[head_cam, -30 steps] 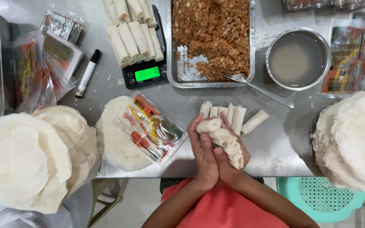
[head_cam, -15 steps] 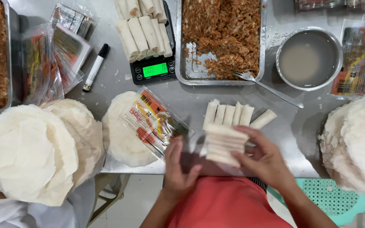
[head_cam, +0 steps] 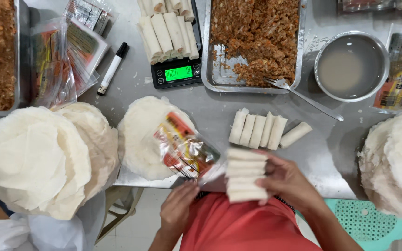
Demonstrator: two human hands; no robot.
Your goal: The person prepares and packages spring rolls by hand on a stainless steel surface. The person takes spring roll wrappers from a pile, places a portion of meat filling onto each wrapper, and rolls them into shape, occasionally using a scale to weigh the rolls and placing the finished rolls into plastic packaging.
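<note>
Grip: right hand (head_cam: 288, 182) grasps a stack of white rolls (head_cam: 245, 174), fingers spread along its right edge; a second ago both hands were pressed together around them over the table (head_cam: 210, 111). Left hand (head_cam: 178, 209) has come away and now pinches the mouth of a clear printed bag (head_cam: 187, 149), which lies on a round pile of wrappers (head_cam: 138, 135). The stack sits at the table's near edge, just beside the bag's opening, square and aligned. Rolls look gathered and ready for bagging, judging by the lineup. Further right, five loose rolls (head_cam: 264, 131) lie on the table. Behind: scale (head_cam: 175, 72) carrying more rolls, filling tray (head_cam: 257, 42), fork (head_cam: 301, 95), bowl (head_cam: 352, 65).
</note>
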